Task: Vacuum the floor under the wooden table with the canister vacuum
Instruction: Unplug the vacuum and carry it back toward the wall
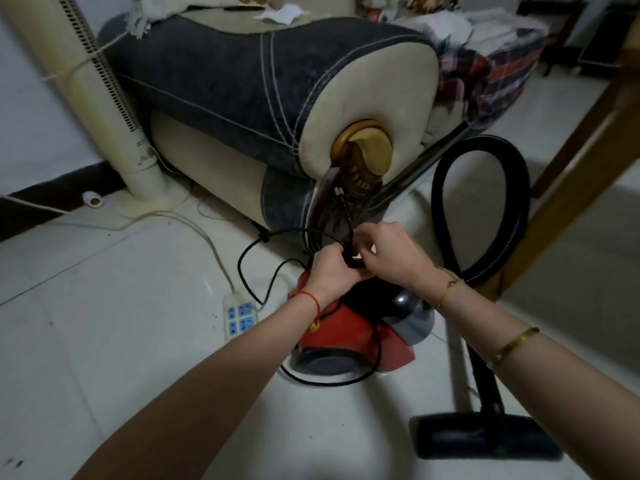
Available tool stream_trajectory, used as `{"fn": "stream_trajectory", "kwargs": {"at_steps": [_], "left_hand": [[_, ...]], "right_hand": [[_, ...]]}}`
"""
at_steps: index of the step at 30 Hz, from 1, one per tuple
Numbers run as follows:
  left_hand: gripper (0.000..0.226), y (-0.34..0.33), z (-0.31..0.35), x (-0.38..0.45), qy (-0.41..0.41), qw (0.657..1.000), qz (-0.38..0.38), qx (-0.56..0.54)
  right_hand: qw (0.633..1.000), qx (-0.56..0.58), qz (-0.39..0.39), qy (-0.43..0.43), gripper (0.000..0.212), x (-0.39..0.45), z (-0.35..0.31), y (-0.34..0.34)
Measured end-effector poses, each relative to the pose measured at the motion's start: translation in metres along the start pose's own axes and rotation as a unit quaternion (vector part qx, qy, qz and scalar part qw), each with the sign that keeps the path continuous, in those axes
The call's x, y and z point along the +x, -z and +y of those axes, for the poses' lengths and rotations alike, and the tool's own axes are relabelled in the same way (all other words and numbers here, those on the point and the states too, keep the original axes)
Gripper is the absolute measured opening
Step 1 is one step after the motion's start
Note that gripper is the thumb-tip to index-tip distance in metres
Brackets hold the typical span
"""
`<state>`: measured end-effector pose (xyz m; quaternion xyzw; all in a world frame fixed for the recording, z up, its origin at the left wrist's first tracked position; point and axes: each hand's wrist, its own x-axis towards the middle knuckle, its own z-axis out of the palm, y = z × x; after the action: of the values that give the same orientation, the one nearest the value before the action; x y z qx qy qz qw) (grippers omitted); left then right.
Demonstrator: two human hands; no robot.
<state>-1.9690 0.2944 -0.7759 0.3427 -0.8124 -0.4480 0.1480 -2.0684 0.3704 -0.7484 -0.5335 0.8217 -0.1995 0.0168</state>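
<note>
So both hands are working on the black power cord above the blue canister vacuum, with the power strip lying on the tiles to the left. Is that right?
Not quite: the canister vacuum is red, with a grey part, not blue. The head view shows it. The rest holds: the left hand and right hand both have their grip on the black power cord above it, and the power strip lies on the tiles to the left.

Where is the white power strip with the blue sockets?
The power strip lies on the floor tiles in the head view, just left of the red vacuum and below the left hand.

Glossy red plastic vacuum sits on smooth, shiny floor tiles.
</note>
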Motion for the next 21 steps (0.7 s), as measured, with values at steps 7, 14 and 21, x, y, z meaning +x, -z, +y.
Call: {"fn": "stream_trajectory", "kwargs": {"at_steps": [7, 14, 21], "left_hand": [[0.042, -0.026, 0.008, 0.011, 0.006, 0.994, -0.017, 0.108], [0.029, -0.031, 0.010, 0.023, 0.001, 0.960, -0.066, 0.271], [0.034, -0.034, 0.019, 0.033, 0.069, 0.933, -0.090, 0.341]], "right_hand": [[0.995, -0.025, -0.095, -0.008, 0.035, -0.007, 0.037, 0.009], [0.975, -0.006, 0.172, -0.142, 0.010, -0.023, 0.095, 0.052], [0.940, -0.164, 0.099, -0.283, 0.020, -0.059, 0.160, 0.065]]}}
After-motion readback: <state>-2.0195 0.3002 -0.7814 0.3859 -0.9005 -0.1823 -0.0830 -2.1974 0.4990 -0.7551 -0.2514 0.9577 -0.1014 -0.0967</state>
